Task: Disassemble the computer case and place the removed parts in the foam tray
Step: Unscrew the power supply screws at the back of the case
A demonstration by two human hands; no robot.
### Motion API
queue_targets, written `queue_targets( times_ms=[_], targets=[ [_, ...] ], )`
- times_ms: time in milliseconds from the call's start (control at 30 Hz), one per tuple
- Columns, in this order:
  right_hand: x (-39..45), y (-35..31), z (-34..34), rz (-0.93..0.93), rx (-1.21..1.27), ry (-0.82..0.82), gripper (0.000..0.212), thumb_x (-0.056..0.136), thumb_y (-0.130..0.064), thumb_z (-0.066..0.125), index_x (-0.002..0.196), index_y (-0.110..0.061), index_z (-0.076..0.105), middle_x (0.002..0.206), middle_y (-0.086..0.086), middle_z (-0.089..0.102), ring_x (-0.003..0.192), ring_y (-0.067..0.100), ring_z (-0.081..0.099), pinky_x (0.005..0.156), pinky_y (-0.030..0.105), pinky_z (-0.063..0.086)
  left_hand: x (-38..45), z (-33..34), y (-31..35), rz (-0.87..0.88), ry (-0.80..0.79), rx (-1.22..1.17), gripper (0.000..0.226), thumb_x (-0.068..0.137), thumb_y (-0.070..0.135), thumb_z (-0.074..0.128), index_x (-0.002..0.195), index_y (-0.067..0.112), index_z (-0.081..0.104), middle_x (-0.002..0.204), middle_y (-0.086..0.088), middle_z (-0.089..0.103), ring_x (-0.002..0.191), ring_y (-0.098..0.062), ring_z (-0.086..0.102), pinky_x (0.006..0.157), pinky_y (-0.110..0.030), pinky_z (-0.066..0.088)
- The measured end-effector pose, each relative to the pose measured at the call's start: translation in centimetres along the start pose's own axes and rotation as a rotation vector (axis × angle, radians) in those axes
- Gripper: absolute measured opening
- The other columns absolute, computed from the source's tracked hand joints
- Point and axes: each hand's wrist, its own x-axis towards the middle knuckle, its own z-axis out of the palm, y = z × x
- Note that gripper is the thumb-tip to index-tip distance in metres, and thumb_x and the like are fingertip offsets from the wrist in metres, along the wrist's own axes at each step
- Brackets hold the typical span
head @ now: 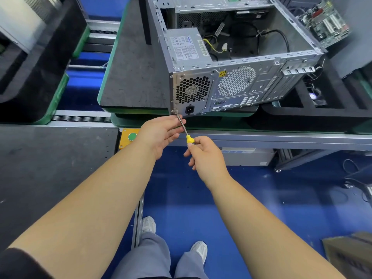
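— Pinching the bare steel shaft of the screwdriver [184,128] is my left hand [161,135], fingers curled around it just below the tip. My right hand [204,153] is wrapped around the yellow handle, lower down.

— Where is the tip?

— At the bottom left corner of the computer case's [237,81] rear panel, beside the power socket [189,109] and below the power supply's honeycomb grille [192,89].

— And the case itself?

— It lies on its side on a dark mat [132,73] with green edging, open side up. The power supply [186,48] and loose cables [269,37] show inside.

— The foam tray?

— Black foam tray [291,109] sits just right of the case; a small fan [316,96] lies in one compartment. A circuit board [324,24] leans beyond the case's far right corner.
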Motion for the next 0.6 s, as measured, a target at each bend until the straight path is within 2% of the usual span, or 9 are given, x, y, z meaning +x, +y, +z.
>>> queue_targets(
  times_ms=[200,433,600],
  targets=[
    [-0.4,-0.4,0.0,0.008,0.019,-0.007,0.007,0.099,-0.031,0.051,0.098,-0.03,0.058,0.076,-0.009,0.069,0.052,0.002,0.051,0.053,0.024,0.048,0.1,-0.1,0.0,0.01,0.015,0.047,0.015,0.093,0.017,0.065,0.107,0.016,0.071,0.093,0.003,0.077,0.089,-0.01,0.073,0.063,-0.018,0.055],
    [-0.5,-0.9,-0.3,0.034,0.012,-0.003,0.01,0.1,-0.031,0.05,0.1,-0.026,0.059,0.077,-0.008,0.07,0.052,0.004,0.051,0.051,0.022,0.045,-0.5,0.1,0.6,0.04,0.004,0.073,0.017,0.095,0.01,0.06,0.107,0.014,0.07,0.095,0.0,0.077,0.089,-0.011,0.073,0.075,-0.022,0.058],
    [-0.5,-1.1,-0.1,0.045,-0.002,-0.004,0.01,0.1,-0.032,0.05,0.1,-0.027,0.059,0.077,-0.007,0.07,0.053,0.004,0.052,0.055,0.026,0.045,-0.5,0.2,0.5,0.039,0.018,0.058,0.017,0.095,0.01,0.059,0.106,0.016,0.07,0.095,0.001,0.077,0.089,-0.01,0.073,0.074,-0.022,0.058]
  ],
)
